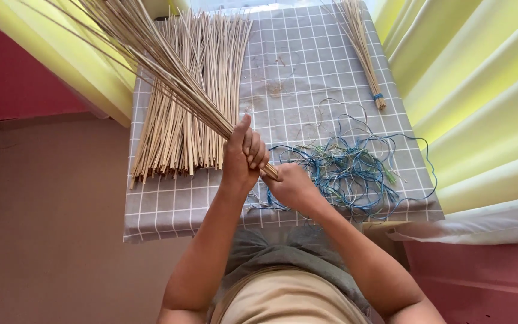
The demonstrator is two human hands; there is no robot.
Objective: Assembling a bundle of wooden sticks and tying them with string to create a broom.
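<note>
My left hand [244, 157] is clenched around the base of a bundle of thin pale sticks [151, 51] that fans up and to the far left. My right hand [292, 185] sits right beside it at the bundle's butt end, fingers closed there; what it pinches is hidden. Both hands hover over the near part of a small table with a grey checked cloth [298, 66].
A flat pile of loose sticks [196, 102] covers the table's left half. A tangle of blue and green string [349, 168] lies at the near right. A tied stick bundle [364, 51] lies at the far right. Yellow curtains [481, 102] hang on both sides.
</note>
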